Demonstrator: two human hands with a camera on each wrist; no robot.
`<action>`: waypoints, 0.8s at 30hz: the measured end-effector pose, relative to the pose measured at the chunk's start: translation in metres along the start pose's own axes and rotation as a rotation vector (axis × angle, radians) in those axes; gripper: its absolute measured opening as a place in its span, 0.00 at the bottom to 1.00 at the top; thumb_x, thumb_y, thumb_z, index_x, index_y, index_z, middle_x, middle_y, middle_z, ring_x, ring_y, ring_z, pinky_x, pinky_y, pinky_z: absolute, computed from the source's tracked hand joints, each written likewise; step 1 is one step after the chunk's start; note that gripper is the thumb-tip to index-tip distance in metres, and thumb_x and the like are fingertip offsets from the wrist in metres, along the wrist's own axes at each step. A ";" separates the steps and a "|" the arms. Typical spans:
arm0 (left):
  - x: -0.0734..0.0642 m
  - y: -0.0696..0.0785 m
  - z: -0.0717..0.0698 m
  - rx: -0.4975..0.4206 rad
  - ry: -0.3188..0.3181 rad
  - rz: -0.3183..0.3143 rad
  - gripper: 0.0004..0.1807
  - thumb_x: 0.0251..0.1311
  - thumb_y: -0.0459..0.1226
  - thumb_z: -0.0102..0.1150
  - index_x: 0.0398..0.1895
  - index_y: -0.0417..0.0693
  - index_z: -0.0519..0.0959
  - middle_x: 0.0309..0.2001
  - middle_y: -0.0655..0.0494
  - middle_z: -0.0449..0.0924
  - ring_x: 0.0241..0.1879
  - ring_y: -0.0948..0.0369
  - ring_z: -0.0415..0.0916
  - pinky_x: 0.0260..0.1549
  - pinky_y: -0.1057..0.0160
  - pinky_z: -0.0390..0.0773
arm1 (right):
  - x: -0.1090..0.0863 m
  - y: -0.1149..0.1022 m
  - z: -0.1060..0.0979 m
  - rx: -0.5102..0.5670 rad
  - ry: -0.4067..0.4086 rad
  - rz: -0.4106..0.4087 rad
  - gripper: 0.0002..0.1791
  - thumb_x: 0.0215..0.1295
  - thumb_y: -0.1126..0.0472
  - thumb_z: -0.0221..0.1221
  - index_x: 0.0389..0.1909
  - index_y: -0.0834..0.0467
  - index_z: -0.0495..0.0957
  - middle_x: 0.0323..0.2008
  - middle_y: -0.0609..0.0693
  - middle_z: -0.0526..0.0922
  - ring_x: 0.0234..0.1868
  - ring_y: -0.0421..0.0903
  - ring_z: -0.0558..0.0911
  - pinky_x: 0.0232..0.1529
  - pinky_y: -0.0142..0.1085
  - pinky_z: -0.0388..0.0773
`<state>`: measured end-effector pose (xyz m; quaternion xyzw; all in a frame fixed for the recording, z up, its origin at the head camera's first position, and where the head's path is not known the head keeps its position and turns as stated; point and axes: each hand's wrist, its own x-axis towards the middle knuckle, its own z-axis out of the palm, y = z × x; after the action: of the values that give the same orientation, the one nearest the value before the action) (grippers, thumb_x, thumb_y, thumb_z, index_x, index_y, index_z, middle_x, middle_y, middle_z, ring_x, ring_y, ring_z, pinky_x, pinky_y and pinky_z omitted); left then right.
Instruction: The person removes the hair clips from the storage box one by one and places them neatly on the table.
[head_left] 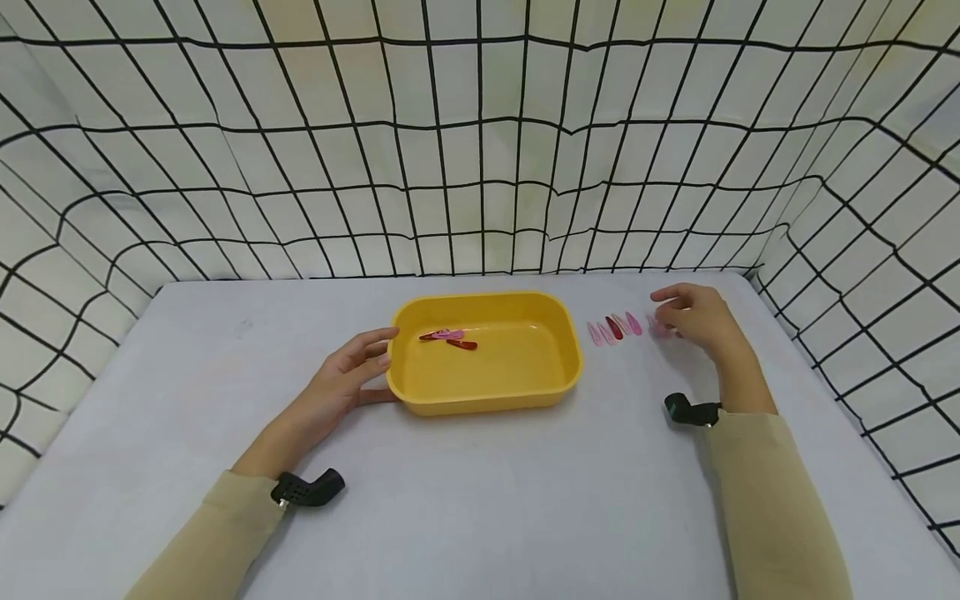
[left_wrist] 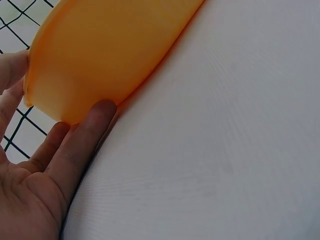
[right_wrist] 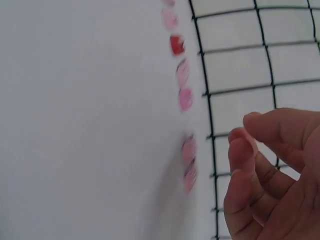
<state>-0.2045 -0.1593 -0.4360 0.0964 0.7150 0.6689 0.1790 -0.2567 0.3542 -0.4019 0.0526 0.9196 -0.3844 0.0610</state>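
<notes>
A yellow tray point(head_left: 487, 398) stands on the white table, holding a pink hair clip point(head_left: 448, 334) and a red hair clip point(head_left: 462, 344) toward its left side. My left hand point(head_left: 348, 375) touches the tray's left end. In the left wrist view, fingertips point(left_wrist: 102, 112) rest along the outer wall. Right of the tray, several pink hair clips point(head_left: 633, 322) and one red hair clip point(right_wrist: 177, 45) lie in a row. My right hand point(head_left: 697, 317) hovers over the row's right end, fingers bent and thumb apart from a fingertip, with no clip visible between them.
A black wire grid point(head_left: 480, 158) rises along the back of the table and at both sides. White cloth point(head_left: 510, 508) covers the tabletop. Small black cameras sit on the left wrist point(head_left: 307, 489) and the right wrist point(head_left: 690, 410).
</notes>
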 end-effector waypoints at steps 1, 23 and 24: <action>0.000 0.000 0.000 0.000 0.002 0.001 0.28 0.75 0.44 0.51 0.74 0.52 0.61 0.71 0.44 0.60 0.61 0.53 0.73 0.50 0.52 0.84 | -0.002 -0.008 0.002 0.015 0.002 -0.023 0.20 0.73 0.58 0.55 0.62 0.58 0.75 0.51 0.59 0.79 0.45 0.53 0.79 0.39 0.34 0.78; 0.000 0.001 -0.002 -0.014 -0.008 -0.015 0.28 0.75 0.43 0.51 0.75 0.51 0.60 0.73 0.45 0.58 0.68 0.42 0.65 0.49 0.50 0.83 | -0.039 -0.199 0.110 0.215 -0.196 -0.528 0.12 0.68 0.58 0.63 0.51 0.49 0.82 0.42 0.45 0.82 0.42 0.45 0.81 0.45 0.38 0.83; 0.000 0.001 -0.002 -0.013 -0.010 -0.014 0.29 0.75 0.43 0.51 0.75 0.51 0.60 0.73 0.45 0.58 0.68 0.42 0.65 0.50 0.50 0.83 | -0.039 -0.203 0.114 0.230 -0.199 -0.539 0.12 0.68 0.58 0.62 0.51 0.49 0.82 0.41 0.45 0.82 0.42 0.45 0.81 0.44 0.38 0.83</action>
<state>-0.2052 -0.1614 -0.4347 0.0933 0.7104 0.6718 0.1878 -0.2392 0.1292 -0.3335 -0.2245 0.8405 -0.4914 0.0404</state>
